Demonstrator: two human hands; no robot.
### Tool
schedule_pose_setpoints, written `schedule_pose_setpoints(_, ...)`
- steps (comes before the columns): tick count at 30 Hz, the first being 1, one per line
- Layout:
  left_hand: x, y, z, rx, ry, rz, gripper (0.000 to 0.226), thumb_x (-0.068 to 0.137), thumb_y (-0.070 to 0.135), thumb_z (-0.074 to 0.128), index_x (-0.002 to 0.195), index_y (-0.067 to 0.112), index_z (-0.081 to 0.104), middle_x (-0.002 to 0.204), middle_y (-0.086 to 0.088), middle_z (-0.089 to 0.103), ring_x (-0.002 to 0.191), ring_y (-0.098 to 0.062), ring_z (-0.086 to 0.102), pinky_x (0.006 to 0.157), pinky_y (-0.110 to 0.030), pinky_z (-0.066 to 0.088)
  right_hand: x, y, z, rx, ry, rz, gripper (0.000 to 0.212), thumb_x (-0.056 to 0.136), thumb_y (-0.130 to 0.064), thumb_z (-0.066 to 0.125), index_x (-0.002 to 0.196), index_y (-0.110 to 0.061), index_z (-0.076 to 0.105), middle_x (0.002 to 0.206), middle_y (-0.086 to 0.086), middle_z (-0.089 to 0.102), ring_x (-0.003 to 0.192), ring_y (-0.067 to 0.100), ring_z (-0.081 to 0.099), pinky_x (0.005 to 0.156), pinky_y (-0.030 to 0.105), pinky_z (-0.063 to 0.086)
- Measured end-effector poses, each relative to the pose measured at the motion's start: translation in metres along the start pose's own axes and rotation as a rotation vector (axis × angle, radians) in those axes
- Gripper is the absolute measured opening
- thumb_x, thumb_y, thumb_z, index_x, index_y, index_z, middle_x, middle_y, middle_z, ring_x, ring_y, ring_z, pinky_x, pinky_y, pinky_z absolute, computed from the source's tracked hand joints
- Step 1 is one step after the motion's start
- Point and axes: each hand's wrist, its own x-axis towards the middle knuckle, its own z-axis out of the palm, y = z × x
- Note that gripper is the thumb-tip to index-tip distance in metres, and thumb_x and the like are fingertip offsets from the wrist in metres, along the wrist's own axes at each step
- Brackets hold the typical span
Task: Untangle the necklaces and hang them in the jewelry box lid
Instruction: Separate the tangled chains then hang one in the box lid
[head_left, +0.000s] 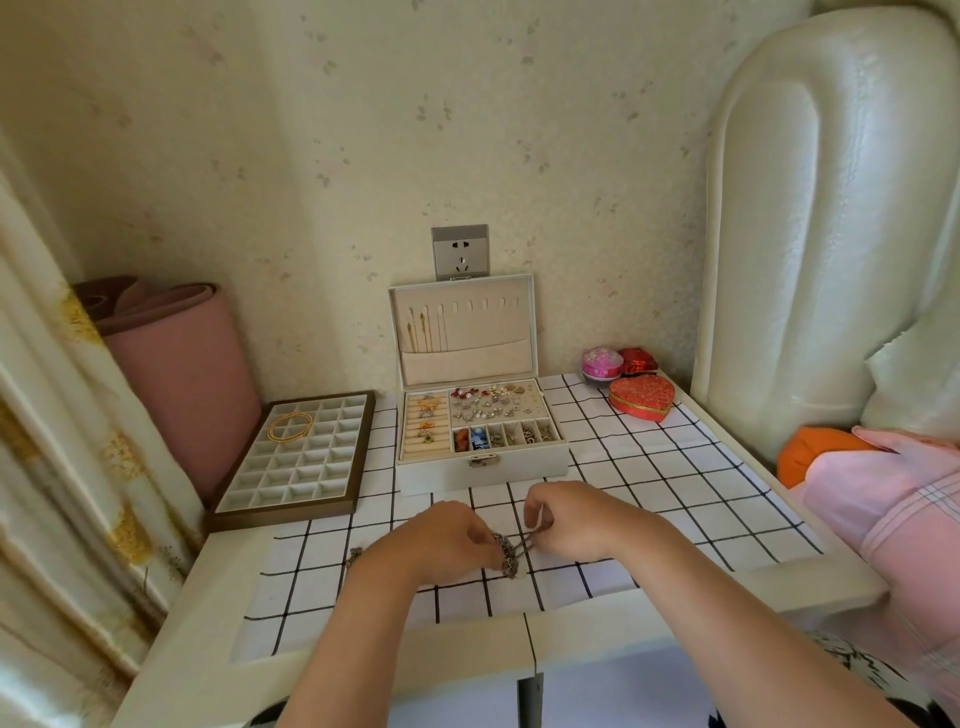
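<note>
Close together over the near middle of the bench (208, 613), both hands work on the tangled necklaces (506, 552). The left hand (447, 535) curls its fingers round the dark silvery clump, and the right hand (566, 519) pinches a strand drawn out of it toward the right. Under them a white cloth with a black grid (623, 467) covers the bench; whether the clump touches it cannot be told. Just beyond the hands stands the jewelry box (483, 465), open, its compartments full of rings, earrings and beads. Its lid (467, 358) stands upright against the wall, with a few gold chains (423, 327) hanging at its left end. To the left lies a compartment tray (311, 467) holding gold bangles (289, 427). Far right sit a red heart-shaped box (641, 397) and two smaller boxes (601, 364).
</note>
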Motion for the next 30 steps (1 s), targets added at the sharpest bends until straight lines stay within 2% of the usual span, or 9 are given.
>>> schedule_pose_setpoints(2, 0.003, 0.002, 0.002, 0.022, 0.172, 0.038, 0.012, 0.094, 0.032, 0.062, 0.094, 0.035, 0.074, 0.103, 0.013, 0.065, 0.097, -0.009, 0.059, 0.089, -0.029, 0.051, 0.002, -0.001, 0.004, -0.025, 0.054, -0.024, 0.017, 0.089, -0.031, 0.066, 0.104, -0.037, 0.062, 0.095, -0.010, 0.057, 0.087, 0.014, 0.057, 0.073, 0.030, 0.048)
schedule_pose_setpoints(4, 0.008, 0.003, 0.006, 0.074, 0.291, 0.102, 0.020, 0.096, 0.023, 0.060, 0.106, 0.036, 0.072, 0.108, 0.011, 0.062, 0.100, -0.010, 0.053, 0.091, -0.028, 0.047, 0.004, -0.003, 0.005, -0.027, 0.070, -0.051, 0.015, 0.088, -0.033, 0.069, 0.102, -0.038, 0.070, 0.087, -0.014, 0.058, 0.085, 0.013, 0.059, 0.073, 0.030, 0.048)
schedule_pose_setpoints(6, 0.011, 0.004, 0.012, 0.183, 0.302, 0.168, 0.026, 0.093, 0.025, 0.065, 0.115, 0.038, 0.071, 0.112, 0.007, 0.057, 0.108, -0.011, 0.045, 0.093, -0.030, 0.044, 0.005, -0.005, 0.007, -0.018, 0.073, -0.080, 0.012, 0.085, -0.033, 0.072, 0.095, -0.036, 0.077, 0.082, -0.018, 0.063, 0.085, 0.010, 0.063, 0.078, 0.031, 0.053)
schedule_pose_setpoints(12, 0.021, 0.003, 0.018, 0.208, 0.278, 0.176, 0.016, 0.093, 0.021, 0.064, 0.098, 0.026, 0.078, 0.107, 0.003, 0.059, 0.106, -0.013, 0.047, 0.089, -0.031, 0.048, 0.005, -0.005, 0.009, -0.030, 0.057, -0.102, 0.009, 0.083, -0.029, 0.073, 0.089, -0.030, 0.079, 0.082, -0.017, 0.069, 0.081, 0.005, 0.065, 0.077, 0.032, 0.057)
schedule_pose_setpoints(15, 0.022, 0.007, 0.019, -0.047, 0.308, 0.102, 0.015, 0.100, 0.019, 0.051, 0.095, 0.024, 0.064, 0.100, 0.004, 0.063, 0.092, -0.009, 0.056, 0.076, -0.022, 0.047, 0.004, -0.005, 0.009, -0.012, 0.038, -0.089, 0.013, 0.089, -0.022, 0.064, 0.088, -0.022, 0.077, 0.083, -0.009, 0.068, 0.080, 0.013, 0.065, 0.068, 0.029, 0.053)
schedule_pose_setpoints(19, 0.019, 0.012, 0.012, -0.522, 0.332, 0.076, 0.014, 0.104, 0.015, 0.044, 0.097, 0.018, 0.056, 0.091, 0.000, 0.072, 0.084, -0.011, 0.069, 0.085, -0.031, 0.055, 0.006, -0.007, 0.003, 0.185, 0.081, -0.011, 0.016, 0.100, -0.021, 0.047, 0.094, -0.019, 0.061, 0.094, 0.001, 0.066, 0.083, 0.020, 0.060, 0.073, 0.036, 0.048)
schedule_pose_setpoints(22, 0.013, 0.019, 0.006, -0.729, 0.340, 0.058, 0.015, 0.106, 0.012, 0.040, 0.103, 0.011, 0.055, 0.087, -0.005, 0.069, 0.070, -0.011, 0.067, 0.073, -0.024, 0.059, 0.008, -0.010, 0.000, 0.425, 0.120, 0.013, 0.019, 0.104, -0.018, 0.043, 0.090, -0.022, 0.055, 0.089, -0.004, 0.069, 0.088, 0.024, 0.063, 0.081, 0.042, 0.051)
schedule_pose_setpoints(26, 0.011, 0.026, 0.002, -0.895, 0.353, -0.004, 0.017, 0.107, 0.014, 0.038, 0.110, 0.009, 0.053, 0.089, -0.010, 0.065, 0.068, -0.017, 0.064, 0.065, -0.027, 0.060, 0.002, -0.021, -0.007, 0.628, 0.136, -0.019, 0.018, 0.107, -0.013, 0.038, 0.095, -0.016, 0.051, 0.072, -0.001, 0.062, 0.063, 0.011, 0.056, 0.062, 0.025, 0.043)
schedule_pose_setpoints(30, 0.009, 0.025, 0.000, -0.932, 0.348, -0.070, 0.018, 0.107, 0.019, 0.038, 0.116, 0.013, 0.052, 0.092, -0.012, 0.059, 0.062, -0.015, 0.058, 0.054, -0.026, 0.054, -0.002, -0.026, -0.005, 0.819, 0.054, -0.011, 0.015, 0.109, -0.017, 0.031, 0.106, -0.012, 0.045, 0.072, 0.011, 0.062, 0.048, 0.021, 0.055, 0.041, 0.023, 0.042)
